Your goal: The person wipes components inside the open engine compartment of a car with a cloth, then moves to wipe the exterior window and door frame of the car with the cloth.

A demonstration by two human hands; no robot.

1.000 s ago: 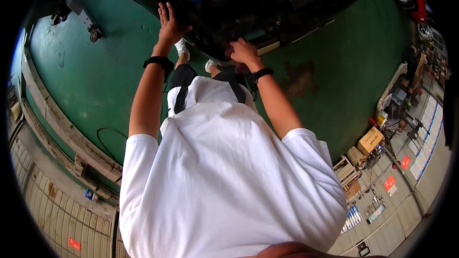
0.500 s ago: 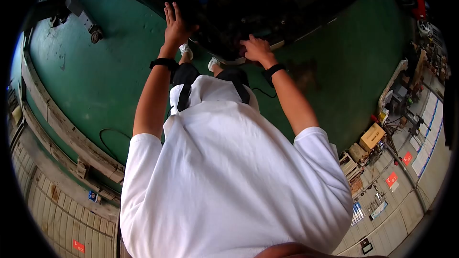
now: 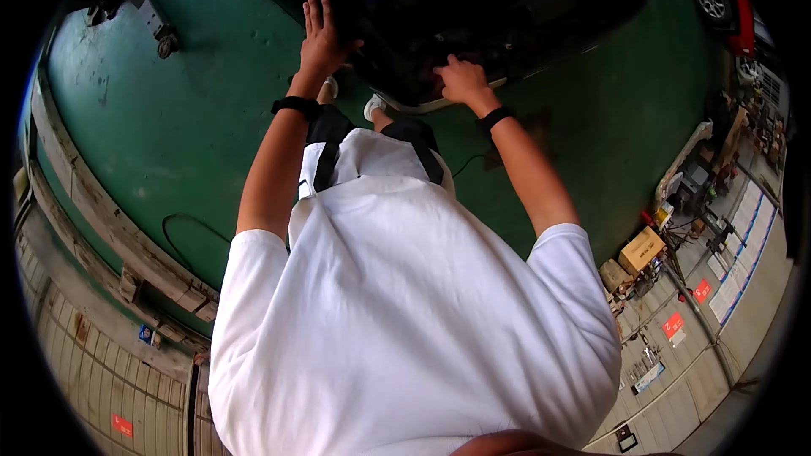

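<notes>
My left hand is raised at the left edge of a dark vehicle front, its fingers spread and its thumb out to the side. It holds nothing; whether it touches the body panel I cannot tell. Nearer the middle, my right hand is over the front rim of the vehicle, just above a pale edge strip. Its thumb and forefinger are apart, the other fingers are partly bent, and no object shows in it. Parts inside the vehicle front are mostly lost in shadow.
Green floor surrounds me. A metal lift arm reaches in at upper left, and a long beam runs along the left. At right are a cardboard box, cluttered tools and a red car. A hose lies on the floor.
Both hands have shifted slightly right in view, the left also a little upward. The surroundings have turned slightly with my head. Neither hand has visibly picked up anything.
</notes>
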